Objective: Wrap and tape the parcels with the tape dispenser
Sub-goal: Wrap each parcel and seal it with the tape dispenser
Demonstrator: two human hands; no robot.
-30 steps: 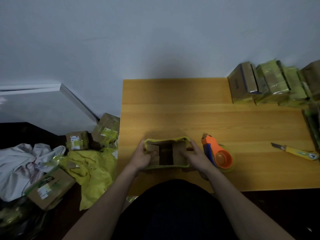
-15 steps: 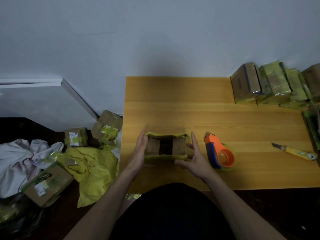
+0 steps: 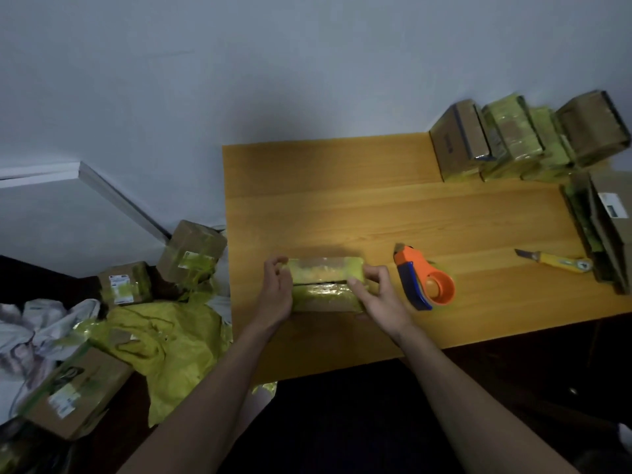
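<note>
The yellow-wrapped parcel (image 3: 325,285) is held near the front of the wooden worktop (image 3: 342,206), gripped at its ends by the left hand (image 3: 275,292) and right hand (image 3: 378,295); loose wrap should be kept flat before the tape dispenser (image 3: 422,282), just beside, is fetched; a grey wall (image 3: 239,80) stands behind
</note>
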